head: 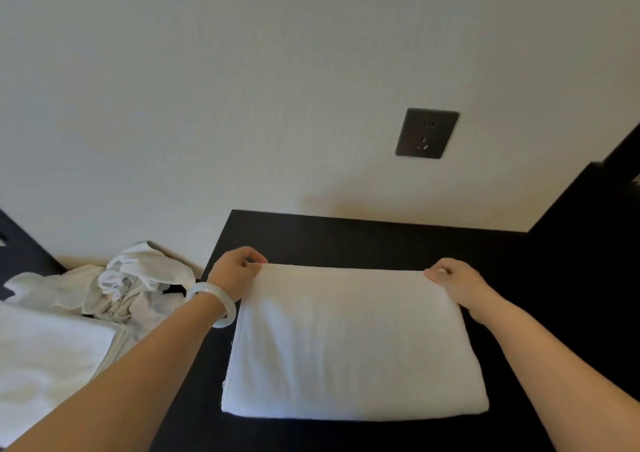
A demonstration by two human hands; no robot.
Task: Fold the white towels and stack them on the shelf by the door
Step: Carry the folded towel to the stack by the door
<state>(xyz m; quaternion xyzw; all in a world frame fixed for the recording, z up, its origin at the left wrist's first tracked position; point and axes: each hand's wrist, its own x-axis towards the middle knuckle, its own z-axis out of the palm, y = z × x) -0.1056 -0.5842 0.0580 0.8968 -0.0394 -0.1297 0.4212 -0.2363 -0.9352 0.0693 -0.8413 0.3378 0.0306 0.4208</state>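
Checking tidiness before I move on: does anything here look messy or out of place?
Only the crumpled white towels heaped left of the dark table, unfolded. The folded towel that the left hand and right hand pinch looks neat.

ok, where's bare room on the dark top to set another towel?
Bare dark top between the folded towel and the wall, and right of the towel, past the right hand, up to the dark side panel. Crowded left: left hand and its arm cross there, crumpled towels beside.
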